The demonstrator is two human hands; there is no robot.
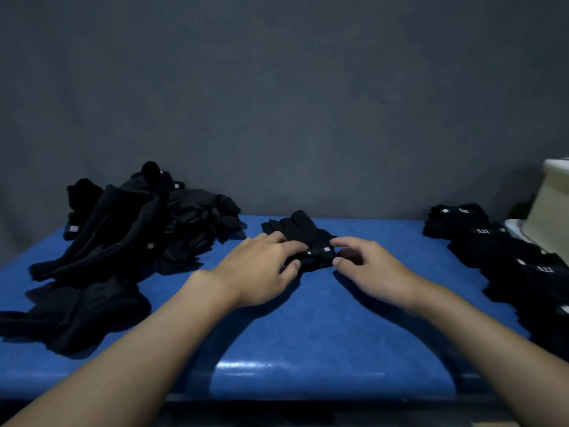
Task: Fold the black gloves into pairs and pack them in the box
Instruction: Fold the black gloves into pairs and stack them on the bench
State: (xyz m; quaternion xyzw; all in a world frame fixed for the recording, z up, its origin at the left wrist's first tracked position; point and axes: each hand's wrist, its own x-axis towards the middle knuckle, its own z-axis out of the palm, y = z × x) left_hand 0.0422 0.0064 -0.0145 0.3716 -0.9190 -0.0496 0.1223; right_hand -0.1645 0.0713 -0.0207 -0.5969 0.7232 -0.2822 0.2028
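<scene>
A pair of black gloves (303,234) lies flat in the middle of the blue table (323,328), fingers pointing away from me, small white tags at the cuff. My left hand (261,269) rests on the cuff's left side, fingers spread over the fabric. My right hand (369,269) pinches the cuff's right edge between thumb and forefinger. A loose heap of unfolded black gloves (138,223) fills the table's left side. Folded glove pairs (498,248) lie in a row along the right edge. A pale box (551,208) stands at the far right, partly cut off.
A dark grey wall (277,103) rises right behind the table. More loose black gloves (77,312) lie near the front left. The table's front edge (308,383) curves just below my forearms.
</scene>
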